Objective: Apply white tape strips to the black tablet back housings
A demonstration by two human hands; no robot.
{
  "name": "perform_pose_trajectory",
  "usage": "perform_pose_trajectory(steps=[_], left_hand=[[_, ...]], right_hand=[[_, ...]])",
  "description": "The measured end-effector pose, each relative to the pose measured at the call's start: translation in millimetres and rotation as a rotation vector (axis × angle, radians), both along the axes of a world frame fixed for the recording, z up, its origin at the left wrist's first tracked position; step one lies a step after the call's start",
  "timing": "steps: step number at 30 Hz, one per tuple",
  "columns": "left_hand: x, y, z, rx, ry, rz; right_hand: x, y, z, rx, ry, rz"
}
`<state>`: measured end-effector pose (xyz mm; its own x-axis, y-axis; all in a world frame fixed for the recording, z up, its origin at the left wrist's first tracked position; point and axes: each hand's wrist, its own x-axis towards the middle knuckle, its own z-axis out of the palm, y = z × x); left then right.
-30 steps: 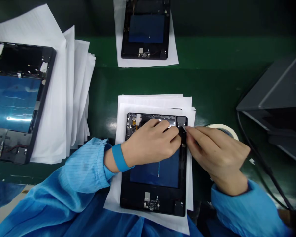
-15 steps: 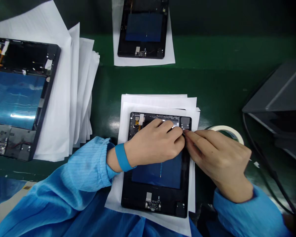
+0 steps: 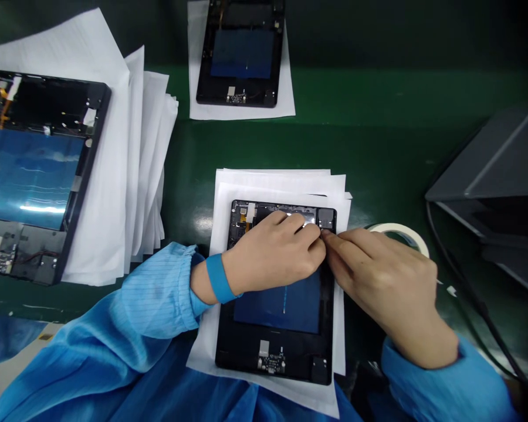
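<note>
An opened tablet [image 3: 281,346] lies on white paper sheets [image 3: 281,180] in front of me, its blue battery [image 3: 277,310] and circuit boards exposed. My left hand [image 3: 281,252] reaches across its upper half with the fingers curled closed, a blue band on the wrist. Close against it at the tablet's upper right edge is my right hand [image 3: 378,275], thumb and forefinger pinched together. The fingertips of both hands nearly meet there. Whatever they hold is hidden or too small to name.
To the left, another opened tablet [image 3: 83,193] rests on a stack of papers [image 3: 110,234]. A third tablet [image 3: 237,85] sits on paper at the back. A tape roll [image 3: 405,231] lies behind my right hand. Grey equipment [image 3: 488,158] and a black cable [image 3: 462,281] are at right.
My right hand has shifted slightly left and its wrist has dropped a little. The left hand keeps its place over the tablet. The view itself has moved slightly.
</note>
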<state>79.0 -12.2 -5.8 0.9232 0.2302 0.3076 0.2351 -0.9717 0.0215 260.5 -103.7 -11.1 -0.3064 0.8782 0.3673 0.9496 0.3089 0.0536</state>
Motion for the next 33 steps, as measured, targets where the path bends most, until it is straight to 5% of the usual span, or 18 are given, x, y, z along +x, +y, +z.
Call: perform_pose_trajectory(steps=[7,19,25,33], left_hand=[[10.3,0.4,0.6,-0.077,0.093,0.073],[11.5,3.4,-6.4,-0.491,0.063,0.278],[11.4,2.9,-2.8,-0.464,0.123,0.243],[-39.9,0.2,-3.7,-0.318,0.086,0.193]], right_hand=[[-1.3,-7.0,-4.7,0.015,-0.043,-0.004],[0.8,-14.4,-20.6,0.066,0.071,0.011],[-3.3,-13.2,-17.1,-0.001,0.056,0.027],[16.1,-5.3,-5.1,0.036,0.217,-0.013]])
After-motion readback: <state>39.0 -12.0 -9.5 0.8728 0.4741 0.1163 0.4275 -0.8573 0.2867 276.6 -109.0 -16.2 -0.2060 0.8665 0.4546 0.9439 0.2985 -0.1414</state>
